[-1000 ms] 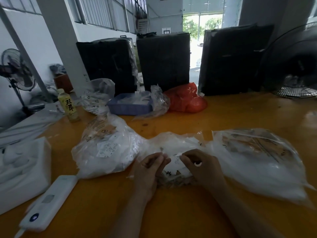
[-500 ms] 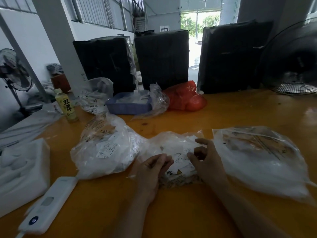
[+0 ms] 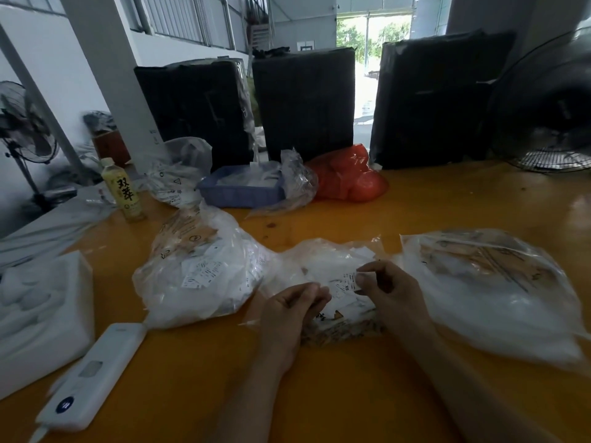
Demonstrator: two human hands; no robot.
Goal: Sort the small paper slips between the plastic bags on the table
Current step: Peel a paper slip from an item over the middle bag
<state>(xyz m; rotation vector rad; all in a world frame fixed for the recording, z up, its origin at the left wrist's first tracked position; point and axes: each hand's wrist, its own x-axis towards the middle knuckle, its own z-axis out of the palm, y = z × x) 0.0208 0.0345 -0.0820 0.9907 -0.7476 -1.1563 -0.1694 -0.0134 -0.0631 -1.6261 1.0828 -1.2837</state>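
Note:
Three clear plastic bags lie in a row on the orange table (image 3: 335, 394): a left bag (image 3: 204, 270) full of white printed slips, a middle bag (image 3: 323, 266) and a right bag (image 3: 492, 282). My right hand (image 3: 390, 292) pinches a small white paper slip (image 3: 347, 282) marked XS between thumb and fingers, just above the middle bag. My left hand (image 3: 291, 308) rests curled on the near left edge of the middle bag; whether it holds plastic or a slip is hidden by its fingers.
A white power bank (image 3: 92, 375) and a white foam block (image 3: 38, 314) lie at the near left. Farther back stand a tea bottle (image 3: 123, 190), a blue tray (image 3: 240, 190) in plastic, a red bag (image 3: 348, 177), black wrapped bundles (image 3: 303, 103) and a fan (image 3: 550, 110).
My right hand has lifted off the middle bag and now pinches one slip raised above it. My left hand has stayed on the bag's left edge.

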